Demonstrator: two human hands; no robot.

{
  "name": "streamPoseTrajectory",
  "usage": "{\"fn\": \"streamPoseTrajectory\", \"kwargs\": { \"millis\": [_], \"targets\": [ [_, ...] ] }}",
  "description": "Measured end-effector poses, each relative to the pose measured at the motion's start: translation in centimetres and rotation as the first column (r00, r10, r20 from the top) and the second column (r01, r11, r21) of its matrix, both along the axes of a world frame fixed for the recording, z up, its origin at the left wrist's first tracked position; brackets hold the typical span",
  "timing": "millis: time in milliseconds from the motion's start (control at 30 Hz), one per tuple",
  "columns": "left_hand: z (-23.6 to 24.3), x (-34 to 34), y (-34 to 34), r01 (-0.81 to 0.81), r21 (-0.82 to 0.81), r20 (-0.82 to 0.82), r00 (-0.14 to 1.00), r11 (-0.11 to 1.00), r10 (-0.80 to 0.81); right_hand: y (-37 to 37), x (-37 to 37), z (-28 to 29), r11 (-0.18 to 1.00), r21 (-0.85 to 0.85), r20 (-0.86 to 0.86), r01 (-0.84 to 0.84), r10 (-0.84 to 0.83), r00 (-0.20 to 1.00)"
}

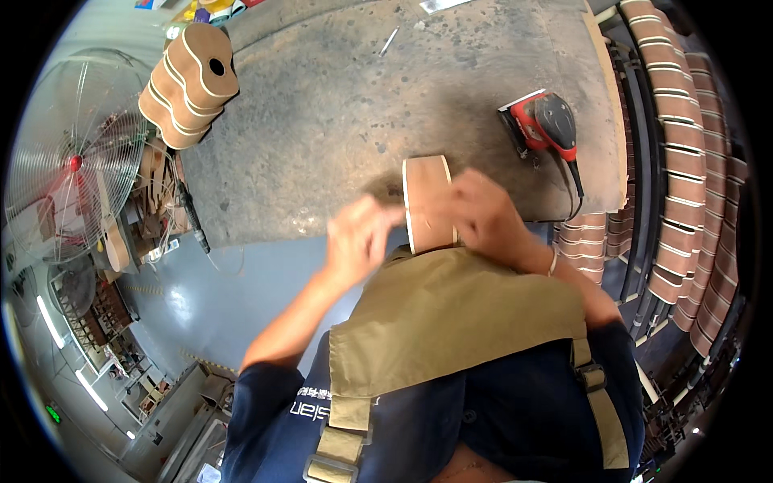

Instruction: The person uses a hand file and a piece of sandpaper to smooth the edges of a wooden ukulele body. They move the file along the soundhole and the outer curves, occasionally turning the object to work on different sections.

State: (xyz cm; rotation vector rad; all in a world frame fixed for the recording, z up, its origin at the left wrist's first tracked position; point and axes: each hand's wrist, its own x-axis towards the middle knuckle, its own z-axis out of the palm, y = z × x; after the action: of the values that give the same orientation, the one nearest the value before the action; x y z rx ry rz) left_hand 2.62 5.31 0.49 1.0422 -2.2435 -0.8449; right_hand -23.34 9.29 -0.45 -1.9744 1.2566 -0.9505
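A brown wooden instrument body (428,177) with pale edging stands side-on at the bench's front edge, against my khaki apron (451,314). My left hand (358,237) is at its left edge with fingers curled; the fingertips are blurred, so what they grip is unclear. My right hand (479,217) is over the body's right part, its fingers smeared by motion. To the right, a red and black power sander (541,121) rests on the stained workbench (322,97) with its cord over the front edge.
Stacked instrument bodies (185,88) sit at the back left, beside a large fan (74,161). A black tool (193,217) hangs off the bench's left end. A pencil-like stick (389,42) lies at the back. Racks of more bodies (676,177) line the right side.
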Motion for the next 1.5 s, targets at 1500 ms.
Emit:
{"fn": "streamPoseTrajectory", "kwargs": {
  "millis": [1500],
  "targets": [
    [4.3, -1.8, -2.6, 0.156, 0.187, -0.068, 0.987, 0.970, -0.145, 1.1, -1.1, 3.2, 0.987, -0.074, -0.050, 0.142, -0.146, 0.988]
  ]
}}
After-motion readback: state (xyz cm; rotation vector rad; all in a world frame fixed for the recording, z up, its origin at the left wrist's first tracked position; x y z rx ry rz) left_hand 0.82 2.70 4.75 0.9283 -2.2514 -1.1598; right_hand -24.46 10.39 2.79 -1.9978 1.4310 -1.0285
